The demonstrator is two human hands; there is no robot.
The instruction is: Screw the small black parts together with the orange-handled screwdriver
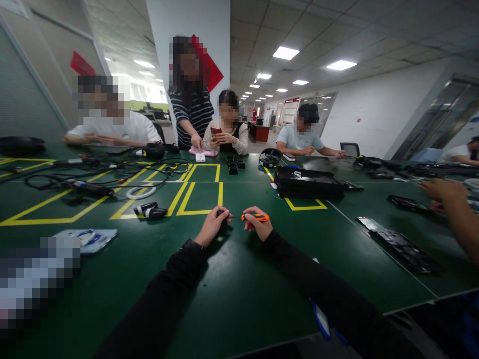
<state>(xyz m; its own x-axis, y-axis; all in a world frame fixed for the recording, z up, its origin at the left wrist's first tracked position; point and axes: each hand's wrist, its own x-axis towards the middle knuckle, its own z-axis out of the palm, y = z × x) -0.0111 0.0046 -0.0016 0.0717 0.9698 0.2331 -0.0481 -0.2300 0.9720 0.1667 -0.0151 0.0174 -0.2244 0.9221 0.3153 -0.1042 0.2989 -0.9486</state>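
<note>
Big green table (239,279) fills the view, yellow tape boxes marked across it; a black tray (309,183) sits beyond, well apart from the hands; right hand (258,225) curled around an orange-handled screwdriver (255,217) lying level just above the table; left hand (212,227) pinched shut on a small dark part (219,213) at the screwdriver's tip.

Orange-handled screwdriver (255,217), level above green table
</note>
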